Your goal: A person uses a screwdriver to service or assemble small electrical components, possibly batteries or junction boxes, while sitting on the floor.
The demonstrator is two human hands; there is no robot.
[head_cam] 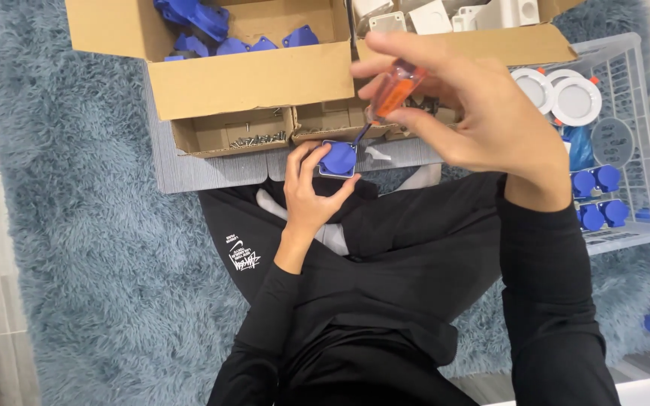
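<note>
— Shaggy blue-grey rug (77, 225) all round you, is it? Where are you sitting?

— On that rug, legs crossed, in black trousers (415, 256). A grey ribbed mat (205, 169) lies just past my knees, with open cardboard boxes on it.

— What's in your hands?

— My left hand (311, 192) is curled around a small blue socket cover (338, 159), thumb on one side and fingers on the other, holding it up over my lap at the near edge of the mat. My right hand (468, 113) is closed around a screwdriver (389, 94) with an orange handle, fingers wrapped and thumb pressed along it. The shaft slants down to the left and its tip meets the top edge of the blue cover.

— And the boxes?

— The big box (250, 79) on the left holds more blue parts (197, 19). A shallow tray (223, 139) below it has a scatter of small screws (257, 139). The box (490, 41) on the right holds white plastic parts (430, 15).

— Anything off to the right?

— A white wire basket (633, 75), with round white discs (575, 100) at the top and blue round-capped pieces (596, 197) lower down, well apart from both hands.
</note>
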